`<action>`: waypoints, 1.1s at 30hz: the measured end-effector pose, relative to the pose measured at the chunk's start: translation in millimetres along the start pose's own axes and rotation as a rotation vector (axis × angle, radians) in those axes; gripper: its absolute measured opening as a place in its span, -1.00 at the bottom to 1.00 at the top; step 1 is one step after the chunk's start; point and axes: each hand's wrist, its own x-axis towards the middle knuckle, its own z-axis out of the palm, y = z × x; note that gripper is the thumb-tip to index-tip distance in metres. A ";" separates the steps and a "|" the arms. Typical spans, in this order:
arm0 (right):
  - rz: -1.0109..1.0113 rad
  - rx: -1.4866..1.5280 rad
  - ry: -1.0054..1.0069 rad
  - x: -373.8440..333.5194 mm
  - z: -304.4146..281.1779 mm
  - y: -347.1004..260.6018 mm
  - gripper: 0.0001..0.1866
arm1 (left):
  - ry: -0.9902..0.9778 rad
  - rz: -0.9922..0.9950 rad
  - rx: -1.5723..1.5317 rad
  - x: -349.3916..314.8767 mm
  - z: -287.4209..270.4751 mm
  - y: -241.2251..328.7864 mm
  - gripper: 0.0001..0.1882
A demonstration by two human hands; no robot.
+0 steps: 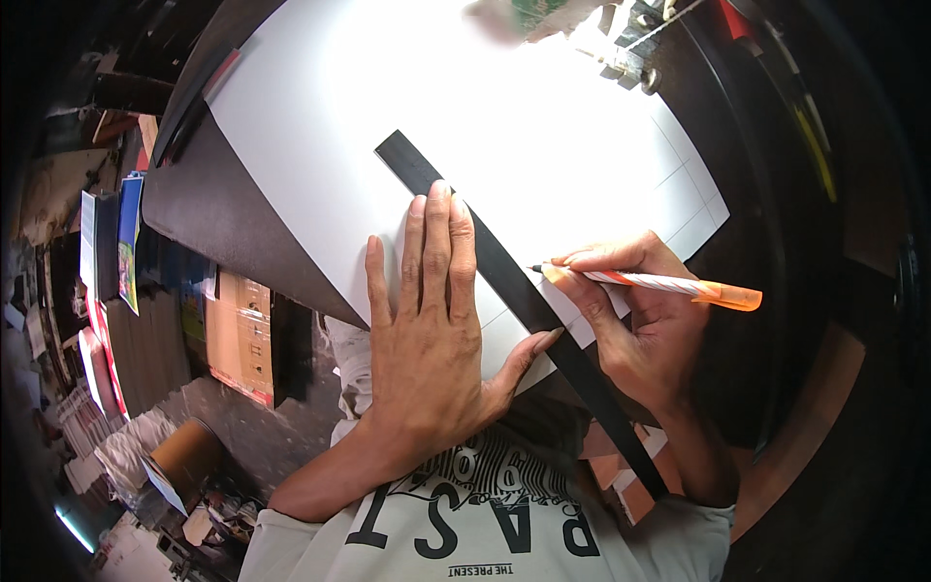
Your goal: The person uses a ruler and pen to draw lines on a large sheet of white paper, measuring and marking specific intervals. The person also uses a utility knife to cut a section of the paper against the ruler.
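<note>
A large white sheet (301,175) with a grid of thin lines toward its right and near edges lies on the dark table. Across it, slanting from upper left to lower right, runs a long black ruler (504,262). My left hand (427,310) lies flat with fingers stretched out, its fingertips and thumb touching the ruler. In my right hand (640,320) a white-and-orange striped pen (669,283) is pinched, its dark tip at the sheet close to the ruler's right edge. Glare washes out the sheet's upper middle.
Metal machine parts (630,68) stand at the far right of the dark tabletop (223,218). Left of the table are a cardboard box (242,335), stacked boards (145,359) and a brown roll (189,461). The ruler's near end overhangs the table by my right forearm.
</note>
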 end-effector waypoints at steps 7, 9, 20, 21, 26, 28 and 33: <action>-0.051 0.003 0.027 -0.8 2.8 3.2 -0.87 | -0.005 0.003 -0.011 -0.9 -1.4 1.6 0.17; -0.130 -0.084 -0.018 0.4 0.9 1.0 -0.86 | -0.007 0.011 -0.011 -0.1 -1.4 1.9 0.16; 0.060 -0.238 -0.171 -24.8 -34.2 -35.8 -0.86 | 0.014 0.002 0.048 5.2 -3.0 4.0 0.14; 0.054 -0.248 -0.158 -26.4 -35.9 -36.5 -0.86 | 0.022 0.017 0.046 5.7 -4.0 5.4 0.14; 0.355 -0.018 0.203 -16.8 -82.0 -41.6 -0.58 | 0.001 -0.019 0.050 0.2 -4.6 5.5 0.13; 0.306 -0.520 0.304 -8.2 -138.5 -30.2 -0.49 | 0.030 -0.027 0.101 3.8 -9.0 -5.5 0.14; 0.508 -0.992 0.270 -5.7 -213.6 -7.5 -0.58 | -0.012 -0.059 0.116 -10.9 -15.6 -7.4 0.14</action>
